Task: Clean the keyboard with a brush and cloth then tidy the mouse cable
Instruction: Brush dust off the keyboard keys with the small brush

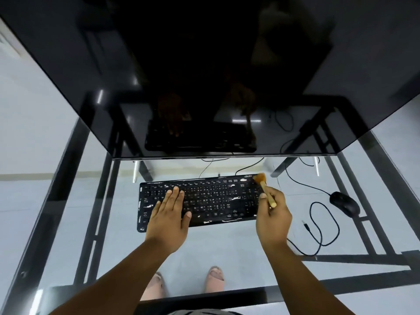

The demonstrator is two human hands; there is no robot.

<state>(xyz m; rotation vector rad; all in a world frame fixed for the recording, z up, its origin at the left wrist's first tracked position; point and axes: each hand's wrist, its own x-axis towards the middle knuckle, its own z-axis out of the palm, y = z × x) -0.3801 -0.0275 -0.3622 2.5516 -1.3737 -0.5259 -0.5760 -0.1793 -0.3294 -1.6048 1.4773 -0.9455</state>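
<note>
Meanwhile, on a glass desk point(227, 251), the left hand point(169, 214) lies flat with straight fingers on the keyboard point(204, 201), while the right hand point(272, 214) grips a brush point(264, 187), bristles at the far right corner. Right of it, the mouse point(344, 203) sits with its cable point(318, 226) looped loose.

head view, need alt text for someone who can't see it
A person's right hand holds a small brush with its bristles on the far right corner of a black keyboard, while the left hand rests flat on its left side. A black mouse with looping cable lies right of it on the glass desk, below a dark monitor.
</note>
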